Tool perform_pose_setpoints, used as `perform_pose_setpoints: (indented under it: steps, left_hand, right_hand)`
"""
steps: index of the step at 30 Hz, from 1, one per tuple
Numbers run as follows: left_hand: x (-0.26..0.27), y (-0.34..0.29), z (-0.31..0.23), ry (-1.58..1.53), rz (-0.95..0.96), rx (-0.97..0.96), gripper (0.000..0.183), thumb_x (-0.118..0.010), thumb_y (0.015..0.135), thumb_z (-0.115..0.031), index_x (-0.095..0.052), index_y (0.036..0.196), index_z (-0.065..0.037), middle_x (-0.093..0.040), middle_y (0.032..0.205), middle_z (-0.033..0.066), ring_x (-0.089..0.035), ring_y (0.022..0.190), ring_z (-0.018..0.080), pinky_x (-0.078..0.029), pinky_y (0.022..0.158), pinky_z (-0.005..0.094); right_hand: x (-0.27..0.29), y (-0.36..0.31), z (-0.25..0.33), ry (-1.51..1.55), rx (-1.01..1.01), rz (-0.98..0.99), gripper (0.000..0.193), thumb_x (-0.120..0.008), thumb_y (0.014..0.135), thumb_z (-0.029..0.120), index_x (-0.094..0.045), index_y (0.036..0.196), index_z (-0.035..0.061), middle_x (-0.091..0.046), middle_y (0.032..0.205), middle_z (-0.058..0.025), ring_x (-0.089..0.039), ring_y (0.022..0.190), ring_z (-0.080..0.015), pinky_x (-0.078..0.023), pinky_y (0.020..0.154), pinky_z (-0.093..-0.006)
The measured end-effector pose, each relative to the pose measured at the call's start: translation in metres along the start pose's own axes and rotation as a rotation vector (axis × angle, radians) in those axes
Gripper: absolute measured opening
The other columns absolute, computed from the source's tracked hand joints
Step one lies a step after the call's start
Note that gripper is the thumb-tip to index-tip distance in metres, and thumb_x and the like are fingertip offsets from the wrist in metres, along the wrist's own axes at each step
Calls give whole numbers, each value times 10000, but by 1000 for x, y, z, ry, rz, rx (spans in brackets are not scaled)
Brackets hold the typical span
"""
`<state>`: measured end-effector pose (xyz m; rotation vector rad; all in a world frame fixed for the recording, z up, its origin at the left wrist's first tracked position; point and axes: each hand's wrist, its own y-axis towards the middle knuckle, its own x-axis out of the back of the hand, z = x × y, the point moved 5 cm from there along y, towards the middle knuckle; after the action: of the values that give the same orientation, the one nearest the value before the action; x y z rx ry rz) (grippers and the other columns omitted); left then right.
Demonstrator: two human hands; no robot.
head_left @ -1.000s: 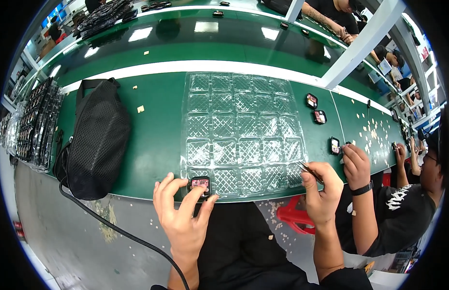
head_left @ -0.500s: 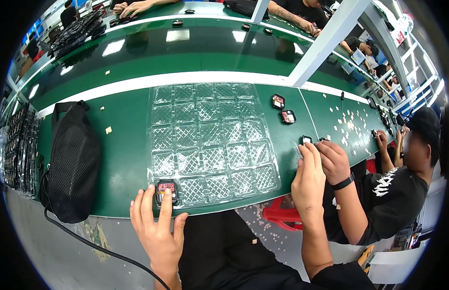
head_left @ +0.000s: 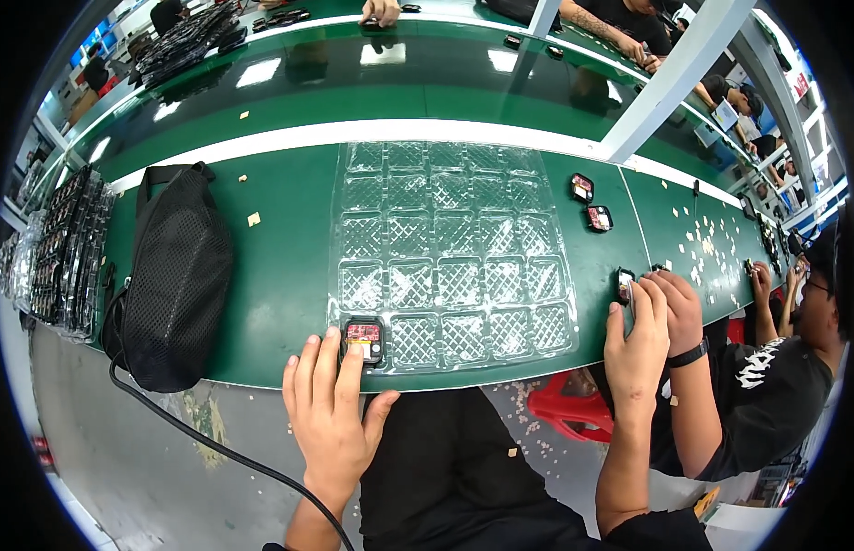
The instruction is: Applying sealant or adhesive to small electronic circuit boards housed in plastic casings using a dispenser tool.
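Note:
A clear plastic blister tray [head_left: 459,300] with rows of cross-hatched compartments lies in front of me. Its near-left compartment holds a small black-cased device with a red circuit board [head_left: 362,331]. My left hand [head_left: 333,418] is open, fingers stretched out, index fingertip on that device. At the tray's right, my right hand [head_left: 640,344] has its fingers closed on another small black-cased device [head_left: 624,283], which is tilted up; the fingers partly cover it. Two more such devices, an upper one [head_left: 582,188] and a lower one [head_left: 599,218], lie beyond the tray's right edge.
A black mesh bag [head_left: 180,285] with a black cable [head_left: 229,456] lies left of the tray. Stacked filled trays [head_left: 67,257] stand farther left. Close to my right hand is a co-worker's hand [head_left: 681,312]. A white post [head_left: 675,78] rises at the bench's far edge.
The whole view has shifted, moving the bench rightward in the picture. The device at my right hand was lying flat beyond my fingertips; now it is tilted and gripped. My left hand stays at its device.

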<state>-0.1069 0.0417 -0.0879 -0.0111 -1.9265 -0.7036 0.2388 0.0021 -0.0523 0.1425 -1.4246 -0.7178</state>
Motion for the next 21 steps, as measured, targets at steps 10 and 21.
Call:
perform_pose_setpoints:
  steps: [10,21]
  left_hand:
    - [-5,-5,0,58,-37,-39,490,-692,938,-462,-688,1308,-142,-583,1442,197,-534,1329,404,-367,1106,556]
    - [6,-16,-9,-215,-358,-109,645,-655,995,-453,-466,1443,-30,-402,1493,296,-454,1382,480,-421,1107,563]
  right_hand:
    - [-2,-3,-2,168,-60,76,271,-722,896,72,-653,1141,-22,-631,1241,-189,-656,1080,-391,-542,908,-449]
    - [-2,-3,-7,183,-94,113,294,-755,866,33,-626,1123,-24,-660,1210,-211,-666,1033,-387,-552,879,-430]
